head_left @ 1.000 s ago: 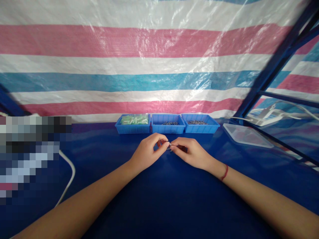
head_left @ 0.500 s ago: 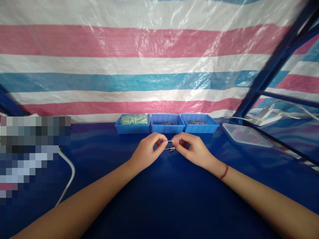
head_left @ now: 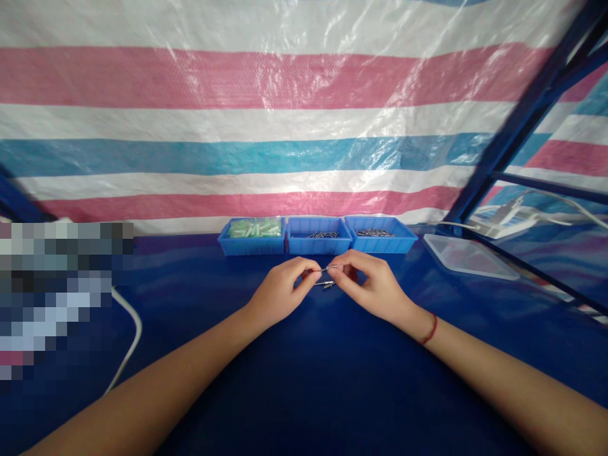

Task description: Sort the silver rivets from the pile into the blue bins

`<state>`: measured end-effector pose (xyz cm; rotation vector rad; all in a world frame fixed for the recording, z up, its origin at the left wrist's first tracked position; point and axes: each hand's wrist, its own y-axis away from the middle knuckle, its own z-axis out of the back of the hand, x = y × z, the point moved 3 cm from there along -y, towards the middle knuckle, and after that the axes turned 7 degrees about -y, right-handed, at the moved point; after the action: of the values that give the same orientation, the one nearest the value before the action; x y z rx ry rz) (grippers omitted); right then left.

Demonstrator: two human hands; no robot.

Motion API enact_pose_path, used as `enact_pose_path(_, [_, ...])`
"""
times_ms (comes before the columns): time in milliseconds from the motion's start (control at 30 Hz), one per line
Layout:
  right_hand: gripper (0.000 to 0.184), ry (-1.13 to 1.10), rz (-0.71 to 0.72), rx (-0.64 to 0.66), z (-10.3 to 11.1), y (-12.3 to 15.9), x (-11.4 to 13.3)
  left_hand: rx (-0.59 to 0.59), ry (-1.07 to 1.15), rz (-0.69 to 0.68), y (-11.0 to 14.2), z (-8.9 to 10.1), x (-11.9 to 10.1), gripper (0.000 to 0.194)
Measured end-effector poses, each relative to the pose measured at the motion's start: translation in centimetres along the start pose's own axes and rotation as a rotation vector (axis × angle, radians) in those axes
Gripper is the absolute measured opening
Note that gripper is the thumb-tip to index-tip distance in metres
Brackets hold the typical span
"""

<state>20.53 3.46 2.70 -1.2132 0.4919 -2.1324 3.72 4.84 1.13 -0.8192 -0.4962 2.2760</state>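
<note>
Head view: left hand [head_left: 284, 286] and right hand [head_left: 369, 284], fingertips pinched nearly closed, hold a thin rod [head_left: 327, 269] between them, metal pieces [head_left: 327, 284] just below. Likely a two-handed aligning step; the next move calls for steady grips.

Left hand [head_left: 282, 288], right hand [head_left: 369, 280] before three bins [head_left: 319, 246]; loose pieces [head_left: 327, 285] on table [head_left: 304, 386] between; tray [head_left: 470, 256] right of bins

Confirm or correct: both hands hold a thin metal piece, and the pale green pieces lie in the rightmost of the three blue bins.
Wrong bin: the head view shows the pale green pieces in the leftmost blue bin, not the rightmost. The left hand and right hand do hold a thin metal piece.
</note>
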Motion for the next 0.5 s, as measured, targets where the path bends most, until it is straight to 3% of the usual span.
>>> enact_pose_path(233, [0.019,0.116,0.055,-0.008,0.9,-0.5,-0.4,0.076,-0.064,-0.062,0.1,-0.4,-0.3,0.014])
enact_pose_path(500, [0.022,0.750,-0.098,-0.405,7.9,-1.6,-5.8,0.106,-0.228,-0.095,0.1,-0.6,-0.2,0.014])
